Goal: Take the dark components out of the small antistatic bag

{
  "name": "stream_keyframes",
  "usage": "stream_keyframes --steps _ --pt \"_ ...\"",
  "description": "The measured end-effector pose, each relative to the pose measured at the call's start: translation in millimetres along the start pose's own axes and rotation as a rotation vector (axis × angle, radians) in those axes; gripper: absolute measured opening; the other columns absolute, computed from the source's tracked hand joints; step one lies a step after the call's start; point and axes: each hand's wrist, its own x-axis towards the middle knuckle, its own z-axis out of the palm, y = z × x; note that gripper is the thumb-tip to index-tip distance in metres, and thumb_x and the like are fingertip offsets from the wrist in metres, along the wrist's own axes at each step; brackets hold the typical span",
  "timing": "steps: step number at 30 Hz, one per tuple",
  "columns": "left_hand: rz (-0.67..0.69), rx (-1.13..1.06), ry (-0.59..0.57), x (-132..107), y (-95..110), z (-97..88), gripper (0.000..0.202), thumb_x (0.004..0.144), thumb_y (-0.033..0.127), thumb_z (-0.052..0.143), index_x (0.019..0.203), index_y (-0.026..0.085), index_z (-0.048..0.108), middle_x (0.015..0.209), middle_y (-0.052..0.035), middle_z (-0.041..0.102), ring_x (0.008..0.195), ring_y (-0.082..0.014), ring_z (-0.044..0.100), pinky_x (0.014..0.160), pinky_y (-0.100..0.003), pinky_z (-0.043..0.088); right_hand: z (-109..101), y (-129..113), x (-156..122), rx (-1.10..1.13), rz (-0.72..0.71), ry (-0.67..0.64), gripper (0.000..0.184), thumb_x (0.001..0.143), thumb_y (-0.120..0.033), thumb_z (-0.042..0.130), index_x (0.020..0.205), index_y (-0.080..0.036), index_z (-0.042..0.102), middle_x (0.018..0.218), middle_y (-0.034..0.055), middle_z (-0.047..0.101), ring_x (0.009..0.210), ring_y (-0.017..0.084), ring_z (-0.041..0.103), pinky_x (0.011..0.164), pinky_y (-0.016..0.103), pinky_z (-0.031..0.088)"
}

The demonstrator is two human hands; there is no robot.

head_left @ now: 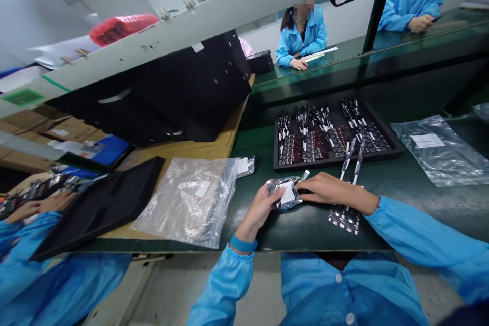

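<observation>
A crinkled silver foil bag (287,194) with a white label is gripped in my left hand (263,205), the thumb lying over its front. My right hand (321,188) pinches at the bag's right end, its fingertips partly hidden there. A small pale strip (305,175) sticks up from that end; I cannot tell whether it belongs to the bag. Several flex circuit strips (346,220) lie on the green table under my right wrist, their long tails reaching up past the forearm. Just beyond stands a black tray (336,160) filled with rows of similar strips.
A clear plastic bag (191,198) and another silver packet (246,166) lie left of my hands. Another clear bag (439,147) lies at the right. An empty-looking black tray (110,204) leans near a co-worker's hands (49,204). A metal shelf beam (214,15) crosses overhead.
</observation>
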Motion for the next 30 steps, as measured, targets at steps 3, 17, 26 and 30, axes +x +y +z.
stream_keyframes --steps 3,17,26,30 --pt "0.000 0.007 -0.006 1.5 1.2 2.1 0.040 0.067 0.029 0.091 0.096 0.015 0.068 0.082 -0.0048 0.073 0.069 -0.0218 0.067 0.057 -0.026 0.053 1.0 0.3 0.4 -0.016 0.011 0.004 0.011 0.111 -0.030 0.064 0.111 -0.023 0.072 0.082 0.0012 0.078 0.068 0.020 0.066 0.063 0.030 0.034" --pt "-0.009 -0.007 0.010 6.3 -0.3 0.3 0.039 0.066 0.030 0.091 0.095 0.015 0.069 0.085 -0.0064 0.074 0.073 -0.0236 0.069 0.061 -0.028 0.056 1.9 1.8 -2.8 0.038 0.030 0.050 0.016 0.112 -0.028 0.060 0.114 -0.031 0.075 0.106 0.0016 0.085 0.089 0.020 0.076 0.077 0.030 0.052" --pt "-0.028 -0.054 -0.003 6.0 -0.9 2.9 0.042 0.065 0.028 0.092 0.098 0.014 0.069 0.089 -0.0097 0.075 0.073 -0.0244 0.070 0.064 -0.032 0.058 -3.3 -0.2 0.0 -0.068 -0.057 0.043 0.017 0.113 -0.025 0.058 0.105 -0.022 0.073 0.096 0.0049 0.085 0.077 0.020 0.073 0.066 0.031 0.039" --pt "-0.022 -0.052 -0.005 6.8 -0.9 4.9 0.041 0.066 0.029 0.091 0.097 0.014 0.070 0.092 -0.0101 0.076 0.073 -0.0247 0.070 0.064 -0.032 0.057 1.3 0.9 1.7 -0.087 -0.040 0.072 0.015 0.108 -0.021 0.061 0.097 -0.021 0.070 0.081 0.0029 0.079 0.064 0.018 0.064 0.061 0.033 0.029"
